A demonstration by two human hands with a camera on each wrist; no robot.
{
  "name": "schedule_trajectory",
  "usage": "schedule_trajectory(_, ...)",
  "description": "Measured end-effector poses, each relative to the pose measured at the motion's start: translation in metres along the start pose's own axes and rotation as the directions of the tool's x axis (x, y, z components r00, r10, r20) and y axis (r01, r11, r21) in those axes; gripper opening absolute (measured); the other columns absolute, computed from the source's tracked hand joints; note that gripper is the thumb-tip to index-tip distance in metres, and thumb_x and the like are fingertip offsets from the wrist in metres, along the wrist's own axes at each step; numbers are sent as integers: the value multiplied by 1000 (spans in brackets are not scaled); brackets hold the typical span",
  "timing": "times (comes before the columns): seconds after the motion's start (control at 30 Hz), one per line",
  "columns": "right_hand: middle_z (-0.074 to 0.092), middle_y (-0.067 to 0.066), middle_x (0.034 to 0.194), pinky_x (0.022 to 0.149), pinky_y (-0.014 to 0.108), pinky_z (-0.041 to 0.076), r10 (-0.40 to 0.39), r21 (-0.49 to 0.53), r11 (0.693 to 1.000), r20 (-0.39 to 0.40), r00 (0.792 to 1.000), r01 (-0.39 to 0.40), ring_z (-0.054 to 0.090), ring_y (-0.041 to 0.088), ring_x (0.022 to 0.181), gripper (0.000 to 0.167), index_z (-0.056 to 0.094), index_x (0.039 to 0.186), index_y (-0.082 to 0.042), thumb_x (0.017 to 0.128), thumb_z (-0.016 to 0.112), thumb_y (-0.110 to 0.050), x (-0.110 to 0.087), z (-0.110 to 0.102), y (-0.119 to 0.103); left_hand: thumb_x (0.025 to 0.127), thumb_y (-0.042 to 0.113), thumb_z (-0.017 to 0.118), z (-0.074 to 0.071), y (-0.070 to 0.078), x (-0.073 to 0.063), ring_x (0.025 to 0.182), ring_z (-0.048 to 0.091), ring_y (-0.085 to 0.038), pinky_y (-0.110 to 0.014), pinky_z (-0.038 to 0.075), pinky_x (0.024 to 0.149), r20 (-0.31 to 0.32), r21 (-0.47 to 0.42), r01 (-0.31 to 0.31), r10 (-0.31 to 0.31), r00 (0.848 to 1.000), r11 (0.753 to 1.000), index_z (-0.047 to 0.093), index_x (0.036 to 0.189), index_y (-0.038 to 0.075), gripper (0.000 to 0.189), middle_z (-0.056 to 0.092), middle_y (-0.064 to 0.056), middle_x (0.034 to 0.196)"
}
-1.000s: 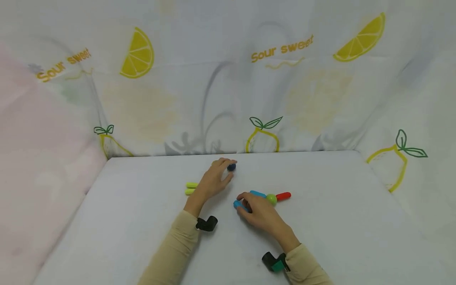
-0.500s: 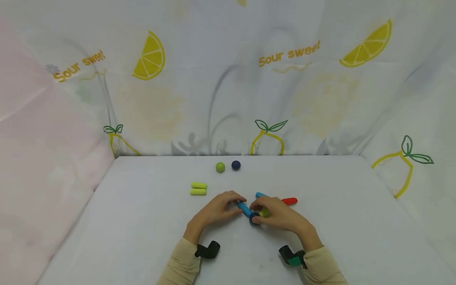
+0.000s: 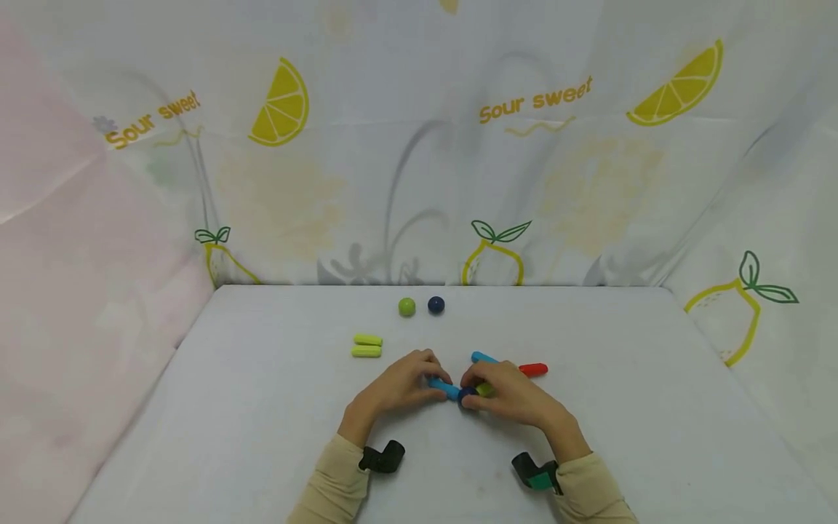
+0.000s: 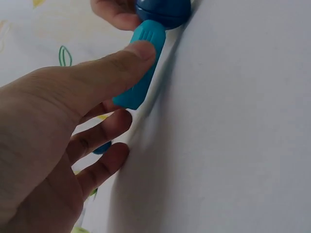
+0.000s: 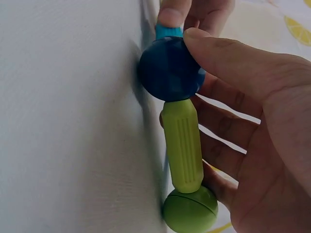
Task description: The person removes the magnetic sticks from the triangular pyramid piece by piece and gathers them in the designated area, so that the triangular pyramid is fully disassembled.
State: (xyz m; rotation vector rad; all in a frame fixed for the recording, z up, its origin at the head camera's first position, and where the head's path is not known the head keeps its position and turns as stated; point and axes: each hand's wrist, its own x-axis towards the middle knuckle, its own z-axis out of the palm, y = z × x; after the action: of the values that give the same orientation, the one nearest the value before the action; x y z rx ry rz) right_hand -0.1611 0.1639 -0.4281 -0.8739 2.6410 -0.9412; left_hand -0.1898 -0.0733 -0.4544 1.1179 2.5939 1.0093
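In the left wrist view, my left hand pinches a light-blue ridged stick between thumb and fingers. The stick's far end meets a dark blue ball. My right hand grips that ball, thumb on its near side. A yellow-green ridged stick joins the ball's other side and leads to a green ball, forming one straight chain close over the table. The right hand hides much of this chain in the head view.
Behind the right hand lie another light-blue stick and a red stick, partly covered. Two yellow-green sticks lie at left. A loose green ball and a dark blue ball sit near the white table's back edge.
My left hand has come forward from the dark blue ball at the back and taken the light-blue stick. My right hand has gone from that stick to another dark blue ball.
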Motion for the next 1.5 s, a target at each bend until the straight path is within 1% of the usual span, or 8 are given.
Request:
schedule_trajectory(0.17,64,-12,96,83,30,46,35,-70,997,-55,998,-39,56,4,87,23,63,105,-18,87,68,-32,-1,1,2,85,26,70,-13,-8,-9,82,52,-4,-21,45,75,16,-70,14,-13,1000,997,72,100,19,16,60,7,92)
schedule_trajectory(0.37,65,-9,98,85,34,47,34,-89,995,-125,992,-45,57,6,89,24,64,105,-16,86,68,-32,-2,2,5,82,21,74,-37,-24,-30,78,53,-6,-20,46,69,-69,-102,96,-104,992,990,72,101,14,20,63,3,88)
schedule_trajectory(0.6,65,-8,100,87,35,48,3,-108,994,-151,988,-19,58,6,92,25,64,105,-16,87,68,-32,1,7,4,79,24,77,-60,-40,-55,84,57,-13,-22,47,73,-183,-114,233,-251,951,966,67,96,18,21,64,4,90)
schedule_trajectory(0.67,66,-7,101,88,34,49,-4,-108,994,-160,987,-13,59,7,93,26,64,106,-15,86,68,-31,2,9,3,78,22,77,-64,-44,-62,83,57,-15,-24,47,72,-226,-121,245,-267,937,962,66,94,16,20,64,1,91)
schedule_trajectory(0.83,66,-7,102,88,33,49,-11,-138,990,-173,985,-14,60,8,95,26,64,106,-15,87,68,-32,5,15,-2,78,17,77,-68,-54,-71,81,57,-18,-25,48,69,-301,-104,235,-256,919,966,66,94,10,20,62,-6,91)
schedule_trajectory(1.13,66,-6,105,91,39,47,11,-139,990,-167,986,-34,60,11,101,26,65,110,-15,88,66,-31,3,12,-6,79,13,76,-60,-63,-69,80,55,-15,-23,46,69,-359,-45,228,-228,905,973,67,92,14,15,59,-1,87)
schedule_trajectory(1.33,67,-6,100,87,37,49,-72,-153,987,-203,977,41,62,11,95,19,66,107,-13,90,64,-21,1,5,0,79,13,76,-57,-66,-68,79,53,-13,-23,45,69,-375,-39,243,-240,896,969,67,92,14,15,57,-1,87)
schedule_trajectory(1.5,66,-4,94,81,33,50,-140,-184,978,-224,964,99,63,10,88,15,66,101,-11,87,67,-14,0,2,8,79,13,76,-57,-65,-68,78,52,-14,-24,45,70,-376,-35,234,-230,898,972,67,92,13,16,56,-4,87)
